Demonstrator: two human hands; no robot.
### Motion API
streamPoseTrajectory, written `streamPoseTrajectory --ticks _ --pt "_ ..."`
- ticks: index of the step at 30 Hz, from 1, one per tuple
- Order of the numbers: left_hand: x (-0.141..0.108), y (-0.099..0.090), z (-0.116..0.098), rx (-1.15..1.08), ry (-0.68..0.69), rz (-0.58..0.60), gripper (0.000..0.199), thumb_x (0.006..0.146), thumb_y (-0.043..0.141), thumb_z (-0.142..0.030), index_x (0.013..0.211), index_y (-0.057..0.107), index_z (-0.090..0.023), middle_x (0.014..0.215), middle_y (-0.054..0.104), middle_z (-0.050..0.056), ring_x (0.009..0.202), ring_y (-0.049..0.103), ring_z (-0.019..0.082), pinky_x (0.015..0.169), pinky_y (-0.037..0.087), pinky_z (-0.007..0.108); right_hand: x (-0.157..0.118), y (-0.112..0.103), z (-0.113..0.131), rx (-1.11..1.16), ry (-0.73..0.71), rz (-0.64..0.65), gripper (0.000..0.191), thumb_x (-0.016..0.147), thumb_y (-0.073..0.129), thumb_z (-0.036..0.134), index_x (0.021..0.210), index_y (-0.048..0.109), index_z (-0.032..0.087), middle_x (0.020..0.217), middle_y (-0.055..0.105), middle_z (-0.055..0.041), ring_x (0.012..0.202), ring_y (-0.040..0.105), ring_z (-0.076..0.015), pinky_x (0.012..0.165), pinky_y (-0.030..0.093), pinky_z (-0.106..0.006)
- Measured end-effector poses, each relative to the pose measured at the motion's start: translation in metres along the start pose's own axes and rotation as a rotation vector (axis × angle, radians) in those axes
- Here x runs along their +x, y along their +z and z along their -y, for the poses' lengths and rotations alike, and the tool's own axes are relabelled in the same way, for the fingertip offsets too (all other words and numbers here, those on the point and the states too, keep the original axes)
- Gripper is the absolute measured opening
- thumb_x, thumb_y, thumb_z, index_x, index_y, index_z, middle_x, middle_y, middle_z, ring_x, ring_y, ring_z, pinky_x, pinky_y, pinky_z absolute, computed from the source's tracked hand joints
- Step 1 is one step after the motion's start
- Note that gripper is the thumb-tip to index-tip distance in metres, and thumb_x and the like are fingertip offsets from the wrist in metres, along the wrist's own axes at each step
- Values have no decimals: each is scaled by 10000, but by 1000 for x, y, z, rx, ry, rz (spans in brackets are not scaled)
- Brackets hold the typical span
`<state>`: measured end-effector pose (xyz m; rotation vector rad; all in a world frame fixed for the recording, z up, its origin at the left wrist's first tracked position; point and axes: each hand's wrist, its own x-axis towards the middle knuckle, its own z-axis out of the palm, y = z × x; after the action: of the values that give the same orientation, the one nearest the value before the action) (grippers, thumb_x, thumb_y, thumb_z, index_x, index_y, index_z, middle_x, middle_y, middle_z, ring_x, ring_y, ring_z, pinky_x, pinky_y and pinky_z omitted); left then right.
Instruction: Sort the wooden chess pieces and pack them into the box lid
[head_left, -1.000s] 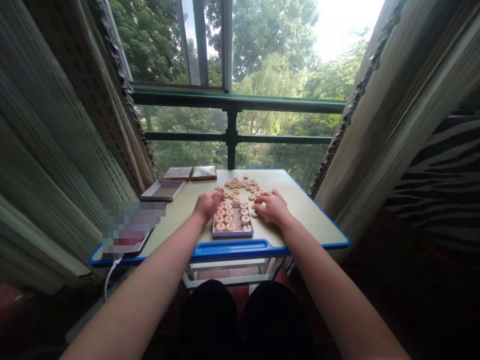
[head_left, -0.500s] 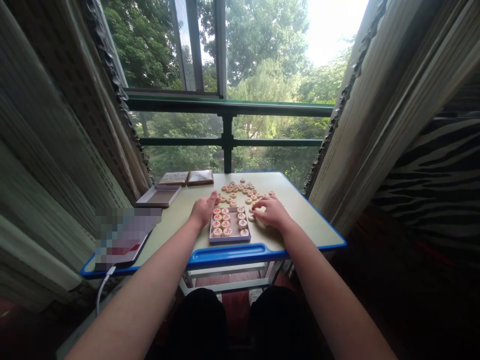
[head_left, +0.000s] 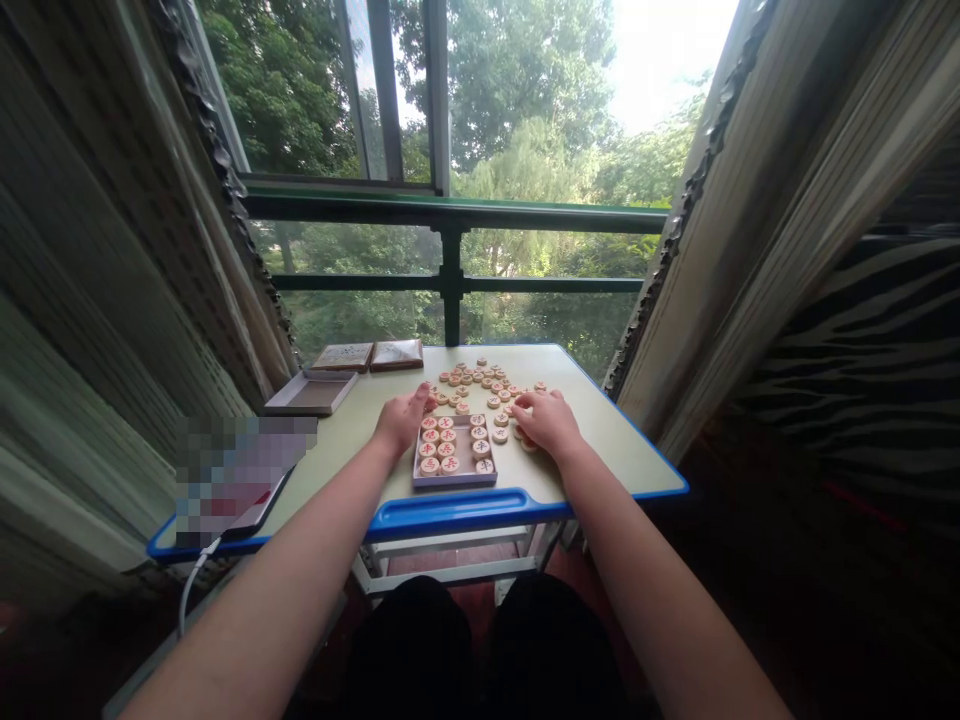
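My left hand [head_left: 403, 418] is at the left side of a shallow open box [head_left: 454, 480], its fingers curled in. Whether a piece sits in those fingers is hard to see. Inside the box, round wooden Chinese chess pieces stand in columns: red-marked pieces [head_left: 448, 449] in two columns at left, dark-marked pieces [head_left: 481, 450] along the right, with a bare strip between. To the right of the box, my right hand [head_left: 547, 420] arches over loose pieces [head_left: 527, 443], fingers bent down and partly apart; no piece shows in its grip. Two loose pieces [head_left: 500, 437] lie between box and hand.
More chess pieces [head_left: 480, 376] are scattered behind the box on the blue-edged table [head_left: 622, 460]. A box lid [head_left: 311, 393] and two flat brown cases [head_left: 397, 354] lie at the back left. A blurred flat device [head_left: 259, 480] with a white cable [head_left: 191, 590] rests near the left edge.
My right hand has shifted slightly right, off a piece beside the box, which now shows fully. My left hand keeps its place by the box. The view has moved a little.
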<state>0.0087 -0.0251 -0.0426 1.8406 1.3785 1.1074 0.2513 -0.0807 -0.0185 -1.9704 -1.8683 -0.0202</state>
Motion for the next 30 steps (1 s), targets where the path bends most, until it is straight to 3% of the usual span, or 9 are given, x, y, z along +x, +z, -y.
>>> streamPoseTrajectory --ticks 3,8,10,17,23,26,30 --pt "0 0 0 5 -9 13 666 773 282 -685 811 689 -159 898 705 85 873 630 235 796 450 328 1 -1 -5 56 29 -108 249 799 452 264 878 683 214 947 656 -51 915 483 -221 801 359 -319" --pt "1 0 0 -22 -27 43 684 765 289 -691 854 692 -147 949 699 100 925 624 240 835 440 329 1 -10 -16 223 126 -563 335 786 344 116 939 640 141 942 625 -85 916 499 -200 872 350 -311" --pt "1 0 0 -35 -32 71 697 764 281 -693 861 696 -142 962 697 105 942 620 243 851 437 332 1 -13 -18 236 158 -611 348 776 331 103 949 631 135 938 614 -92 916 499 -207 879 348 -319" --pt "1 1 2 -29 -8 67 694 787 262 -669 934 691 -143 1009 683 111 986 607 240 864 433 333 0 -6 -18 177 191 -252 383 718 389 122 979 660 195 1027 605 -87 1001 499 -227 911 355 -344" --pt "-3 -6 -4 34 -65 -37 679 795 253 -660 981 672 -158 1061 664 111 1045 569 262 876 414 351 -2 -6 -28 148 360 -138 436 679 429 124 1036 663 213 1017 641 -95 1041 523 -260 841 428 -377" --pt "-2 -7 -7 47 -109 -82 659 815 232 -631 944 682 -168 1077 656 117 1066 554 272 903 392 361 -1 -4 -29 181 352 -97 392 694 455 152 1015 672 213 930 676 -82 957 584 -238 777 459 -335" --pt "2 -6 -5 7 -123 -148 632 848 214 -568 1017 655 -149 1190 591 136 1167 483 263 965 342 350 0 -1 -22 260 296 -33 359 727 445 147 1002 668 203 857 691 -53 635 632 -145 617 472 -240"
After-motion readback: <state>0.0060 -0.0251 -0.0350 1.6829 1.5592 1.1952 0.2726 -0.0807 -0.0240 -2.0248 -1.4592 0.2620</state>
